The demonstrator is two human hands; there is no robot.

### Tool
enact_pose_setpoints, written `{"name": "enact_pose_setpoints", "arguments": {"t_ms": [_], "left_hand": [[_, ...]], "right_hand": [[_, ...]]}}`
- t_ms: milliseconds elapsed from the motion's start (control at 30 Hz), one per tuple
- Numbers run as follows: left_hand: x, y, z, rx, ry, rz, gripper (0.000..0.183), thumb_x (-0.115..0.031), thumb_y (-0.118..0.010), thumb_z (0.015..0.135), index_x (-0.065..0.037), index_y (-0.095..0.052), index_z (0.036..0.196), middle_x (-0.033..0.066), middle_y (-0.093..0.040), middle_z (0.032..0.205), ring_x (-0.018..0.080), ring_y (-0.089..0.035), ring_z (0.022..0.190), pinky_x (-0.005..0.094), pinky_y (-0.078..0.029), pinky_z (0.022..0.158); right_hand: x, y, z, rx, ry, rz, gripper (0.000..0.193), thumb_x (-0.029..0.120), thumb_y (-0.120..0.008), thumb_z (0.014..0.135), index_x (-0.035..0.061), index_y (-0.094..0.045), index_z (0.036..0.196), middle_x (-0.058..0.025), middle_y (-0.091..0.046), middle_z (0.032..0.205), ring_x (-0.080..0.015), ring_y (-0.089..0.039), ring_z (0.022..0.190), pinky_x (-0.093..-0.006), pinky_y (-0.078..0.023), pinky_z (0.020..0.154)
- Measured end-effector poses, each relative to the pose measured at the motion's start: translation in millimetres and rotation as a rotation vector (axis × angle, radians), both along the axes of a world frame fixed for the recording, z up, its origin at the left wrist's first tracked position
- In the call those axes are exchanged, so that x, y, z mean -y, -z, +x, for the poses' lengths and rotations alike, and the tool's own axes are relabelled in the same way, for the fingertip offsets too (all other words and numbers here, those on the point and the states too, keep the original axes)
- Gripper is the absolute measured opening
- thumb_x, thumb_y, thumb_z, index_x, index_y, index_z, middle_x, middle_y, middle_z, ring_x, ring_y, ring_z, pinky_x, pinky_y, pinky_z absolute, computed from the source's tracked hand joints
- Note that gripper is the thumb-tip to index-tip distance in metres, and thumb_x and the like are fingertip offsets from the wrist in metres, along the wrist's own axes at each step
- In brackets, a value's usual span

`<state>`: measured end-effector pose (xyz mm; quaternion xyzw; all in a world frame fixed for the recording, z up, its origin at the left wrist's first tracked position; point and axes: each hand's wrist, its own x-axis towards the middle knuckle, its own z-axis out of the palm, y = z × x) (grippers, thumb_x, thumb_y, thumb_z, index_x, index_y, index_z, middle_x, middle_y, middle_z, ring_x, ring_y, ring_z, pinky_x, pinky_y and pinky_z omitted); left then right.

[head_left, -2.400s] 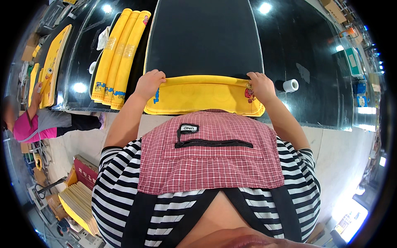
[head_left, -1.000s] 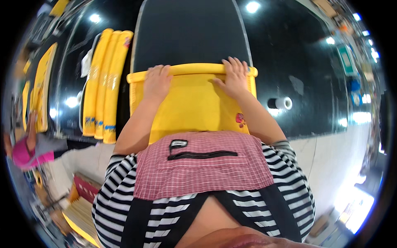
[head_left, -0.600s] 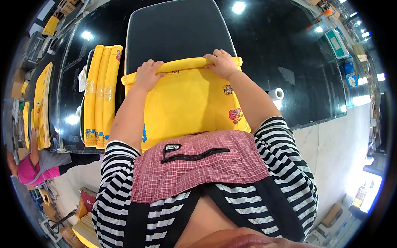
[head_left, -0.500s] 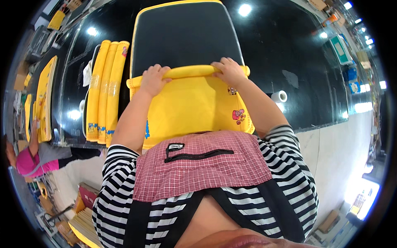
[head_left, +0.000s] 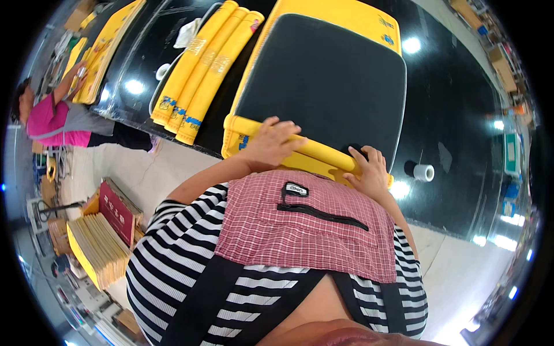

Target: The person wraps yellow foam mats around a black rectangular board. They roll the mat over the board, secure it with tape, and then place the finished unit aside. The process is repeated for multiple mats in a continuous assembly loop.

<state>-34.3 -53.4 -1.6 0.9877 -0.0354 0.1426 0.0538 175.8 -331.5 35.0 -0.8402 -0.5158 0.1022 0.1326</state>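
Note:
A yellow sheet (head_left: 332, 81) lies dark side up in front of me, its near edge rolled into a yellow tube (head_left: 323, 152). Across the tube's left part lies my left hand (head_left: 270, 144), fingers stretched out and slightly blurred. On the right part, my right hand (head_left: 370, 173) has its fingers bent over the tube and its thumb on the near side. Beneath the dark sheet, another yellow sheet (head_left: 340, 12) with small printed figures shows along the far and left edges. Its near part is mostly hidden by my hands and apron.
Several yellow rolls (head_left: 209, 69) with clear tape lie to the left on the black table (head_left: 456, 98). A white tape roll (head_left: 424, 172) stands at right. Another person (head_left: 60, 118) handles yellow sheets (head_left: 109, 52) at far left. Stacked boards (head_left: 98, 248) stand on the floor below.
The tube and dark sheet have come closer to me, uncovering yellow at the far edge. My left hand's fingers have straightened. The view has turned, shifting the table contents rightward.

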Motion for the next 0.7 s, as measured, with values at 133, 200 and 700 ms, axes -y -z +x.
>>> {"name": "enact_pose_setpoints", "arguments": {"t_ms": [133,200,700], "left_hand": [[15,16,20,0.01,-0.015,-0.125,0.074,-0.047,-0.072,0.091,-0.013,-0.05,0.153,0.0139,-0.041,0.163,0.0333,-0.033,0.153,0.0603,-0.017,0.125],[5,3,50,-0.092,-0.067,-0.17,0.078,-0.055,-0.066,0.094,-0.013,-0.045,0.157,0.0142,-0.035,0.167,0.0346,-0.027,0.157,0.0638,-0.015,0.125],[-59,3,204,-0.125,-0.182,-0.316,0.064,-0.045,-0.071,0.093,-0.017,-0.055,0.149,0.0124,-0.056,0.147,0.029,-0.046,0.143,0.0527,-0.026,0.121]], "right_hand": [[-18,-3,37,-0.038,0.034,0.084,0.084,0.029,-0.093,0.071,0.0152,-0.059,0.147,-0.016,-0.054,0.14,-0.0376,-0.048,0.133,-0.0479,-0.039,0.114],[-26,5,62,-0.01,0.014,0.154,0.079,0.026,-0.092,0.072,0.0125,-0.062,0.143,-0.0155,-0.056,0.138,-0.0366,-0.049,0.131,-0.0469,-0.04,0.114],[-131,21,117,0.251,0.102,0.077,0.082,0.045,-0.081,0.083,0.0151,-0.051,0.153,-0.014,-0.046,0.16,-0.0356,-0.032,0.154,-0.0545,-0.018,0.127]]}}
